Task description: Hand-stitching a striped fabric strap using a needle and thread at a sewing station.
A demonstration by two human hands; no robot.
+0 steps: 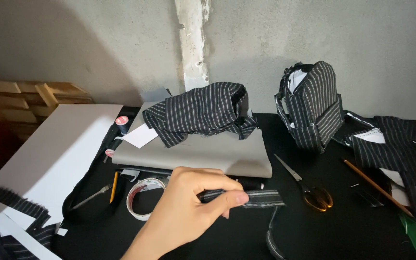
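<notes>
Bare hand [188,202], no sleeve visible

strip [261,197]: black pinstriped woven cloth, matt | folded piece [201,113] upper centre: same striped cloth | pad [227,156]: grey, smooth, matt | table [343,231]: black, matt | scissors [304,185]: shiny metal blades, glossy amber plastic handles | tape roll [140,195]: glossy | pencil [376,187] at right: wood | wall [97,43]: rough grey plaster | board [58,159] at left: smooth white
</notes>
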